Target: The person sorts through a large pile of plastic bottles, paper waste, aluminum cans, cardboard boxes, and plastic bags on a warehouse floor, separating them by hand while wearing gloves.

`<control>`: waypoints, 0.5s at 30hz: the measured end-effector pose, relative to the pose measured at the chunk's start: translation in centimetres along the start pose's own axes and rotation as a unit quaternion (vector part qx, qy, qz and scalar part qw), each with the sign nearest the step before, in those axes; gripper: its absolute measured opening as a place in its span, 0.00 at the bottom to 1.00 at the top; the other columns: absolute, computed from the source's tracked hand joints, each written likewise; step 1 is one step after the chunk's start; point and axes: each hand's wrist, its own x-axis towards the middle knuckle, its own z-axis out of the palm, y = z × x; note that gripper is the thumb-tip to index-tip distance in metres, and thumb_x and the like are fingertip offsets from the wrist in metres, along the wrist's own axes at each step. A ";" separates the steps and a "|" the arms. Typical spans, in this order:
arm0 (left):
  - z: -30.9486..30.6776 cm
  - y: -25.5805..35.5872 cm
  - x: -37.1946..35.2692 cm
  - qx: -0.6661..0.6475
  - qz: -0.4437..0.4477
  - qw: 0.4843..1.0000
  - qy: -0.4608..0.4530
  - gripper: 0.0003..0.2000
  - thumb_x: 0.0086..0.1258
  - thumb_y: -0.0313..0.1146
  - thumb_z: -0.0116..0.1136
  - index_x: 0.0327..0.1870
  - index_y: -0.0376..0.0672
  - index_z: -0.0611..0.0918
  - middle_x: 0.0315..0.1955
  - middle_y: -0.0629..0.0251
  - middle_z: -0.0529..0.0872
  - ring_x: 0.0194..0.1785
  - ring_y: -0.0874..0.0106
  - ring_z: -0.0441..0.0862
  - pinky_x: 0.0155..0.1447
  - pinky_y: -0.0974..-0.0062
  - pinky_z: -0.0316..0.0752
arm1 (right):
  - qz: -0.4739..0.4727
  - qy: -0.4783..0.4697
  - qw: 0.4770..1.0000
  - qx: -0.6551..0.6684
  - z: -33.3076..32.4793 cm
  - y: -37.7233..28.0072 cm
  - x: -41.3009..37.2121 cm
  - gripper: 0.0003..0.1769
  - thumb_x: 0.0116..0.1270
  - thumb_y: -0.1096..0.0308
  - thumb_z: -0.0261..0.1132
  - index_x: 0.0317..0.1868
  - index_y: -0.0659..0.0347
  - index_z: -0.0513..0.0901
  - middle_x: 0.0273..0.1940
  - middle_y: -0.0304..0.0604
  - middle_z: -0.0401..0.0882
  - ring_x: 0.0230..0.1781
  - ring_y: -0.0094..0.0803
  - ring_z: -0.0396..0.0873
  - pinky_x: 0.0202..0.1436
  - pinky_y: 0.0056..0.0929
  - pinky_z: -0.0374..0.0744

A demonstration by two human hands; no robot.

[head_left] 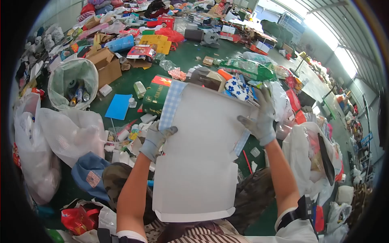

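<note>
1. Green box (156, 99): pale lettering on side, looks like Chinese chars., too blurred to read.
2. Grey bag (210, 39): one big dark char., Chinese-looking; can't make out which.
3. Blue bag (83, 174): pale sq. label (92, 178) w/ fine print, illeg.
4. Yellow card (156, 42): red marks, poss. txt, illeg.
5. No brand or no. readable for sure.

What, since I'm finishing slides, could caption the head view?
Gloved left hand and right hand hold an unfolded white-lined box amid packaging.
</note>
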 end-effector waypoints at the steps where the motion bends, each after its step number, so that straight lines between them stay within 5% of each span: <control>1: 0.0 0.0 0.1 -0.008 0.030 0.999 0.008 0.13 0.52 0.35 0.70 0.32 0.42 0.78 0.23 0.75 0.78 0.24 0.84 0.71 0.26 0.83 0.67 | -0.070 -0.084 0.991 -0.071 -0.3 -1.4 1.7 0.40 0.51 0.51 0.71 0.61 0.61 0.66 0.59 0.47 0.67 0.60 0.35 0.65 0.61 0.34 0.66; 3: -0.4 0.4 -0.2 -0.037 0.029 0.999 -0.015 0.14 0.51 0.37 0.71 0.33 0.41 0.78 0.25 0.74 0.78 0.25 0.84 0.71 0.28 0.84 0.67 | -0.140 -0.170 0.965 -0.142 0.5 -0.6 3.8 0.36 0.54 0.52 0.70 0.58 0.62 0.70 0.56 0.48 0.72 0.56 0.34 0.70 0.59 0.32 0.68; 4: -0.8 0.9 -0.2 -0.021 0.043 0.998 -0.033 0.15 0.53 0.34 0.69 0.39 0.40 0.77 0.29 0.72 0.78 0.30 0.84 0.73 0.33 0.84 0.70 | 0.056 -0.302 0.951 0.030 1.7 1.7 4.4 0.31 0.55 0.52 0.69 0.53 0.62 0.74 0.51 0.48 0.76 0.53 0.36 0.73 0.56 0.32 0.70; 5: -1.3 1.2 -0.2 -0.005 0.057 0.997 -0.048 0.17 0.55 0.31 0.67 0.44 0.38 0.76 0.33 0.70 0.78 0.34 0.83 0.74 0.37 0.83 0.72 | 0.245 -0.408 0.857 0.199 2.3 3.1 5.1 0.26 0.55 0.52 0.68 0.49 0.62 0.78 0.46 0.48 0.80 0.49 0.38 0.77 0.53 0.33 0.73; 7: -1.5 0.9 0.8 -0.047 0.096 0.994 0.016 0.18 0.56 0.30 0.65 0.48 0.37 0.75 0.35 0.70 0.78 0.36 0.83 0.74 0.39 0.83 0.72 | 0.168 -0.353 0.917 0.079 1.6 2.6 7.4 0.20 0.60 0.52 0.64 0.42 0.61 0.82 0.34 0.48 0.82 0.37 0.35 0.81 0.44 0.31 0.75; 9: -2.0 0.0 2.2 -0.091 0.134 0.984 0.074 0.20 0.58 0.28 0.64 0.51 0.37 0.74 0.37 0.69 0.78 0.38 0.82 0.75 0.40 0.82 0.72 | 0.145 -0.288 0.945 -0.058 0.8 3.9 9.6 0.21 0.63 0.51 0.60 0.44 0.60 0.81 0.34 0.44 0.82 0.33 0.29 0.79 0.41 0.28 0.75; 11: -2.8 0.0 3.1 -0.163 0.238 0.927 0.238 0.22 0.58 0.26 0.64 0.54 0.36 0.72 0.37 0.68 0.79 0.32 0.82 0.74 0.38 0.85 0.72 | 0.142 -0.256 0.954 -0.069 -0.7 4.3 10.7 0.22 0.63 0.50 0.59 0.45 0.61 0.81 0.33 0.43 0.81 0.32 0.27 0.78 0.40 0.27 0.75; 13: -2.8 0.1 2.1 -0.143 0.206 0.937 0.243 0.23 0.58 0.28 0.65 0.54 0.37 0.72 0.44 0.63 0.77 0.35 0.80 0.74 0.42 0.83 0.73 | 0.141 -0.222 0.962 -0.077 -1.5 3.7 11.1 0.22 0.64 0.50 0.59 0.45 0.61 0.80 0.33 0.42 0.81 0.31 0.26 0.77 0.39 0.25 0.75; 15: -2.3 -1.5 2.4 0.040 0.185 0.957 0.219 0.27 0.57 0.35 0.67 0.57 0.39 0.70 0.48 0.58 0.76 0.43 0.74 0.75 0.47 0.75 0.74 | 0.233 -0.208 0.948 0.055 -2.3 1.4 9.9 0.22 0.63 0.51 0.59 0.47 0.61 0.80 0.33 0.41 0.81 0.32 0.24 0.77 0.39 0.25 0.75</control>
